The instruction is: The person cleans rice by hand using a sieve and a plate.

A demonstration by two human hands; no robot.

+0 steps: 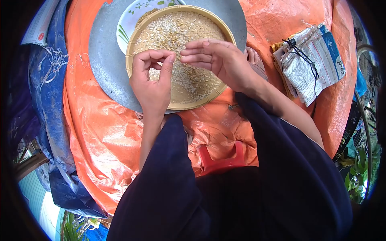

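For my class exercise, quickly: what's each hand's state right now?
Left hand: thumb and finger pinched; anything held cannot be told.
Right hand: open over the woven tray, nothing visibly held.

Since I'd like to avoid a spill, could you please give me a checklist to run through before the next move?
1. Grains within the woven tray's rim: ok.
2. Woven tray firmly supported: cannot tell; it overlaps the patterned dish above the metal tray.
3. Left hand's grip empty: cannot tell; thumb and forefinger nearly meet.
4. Right hand open: ok.
5. Bundled sacks apart from metal tray: ok.
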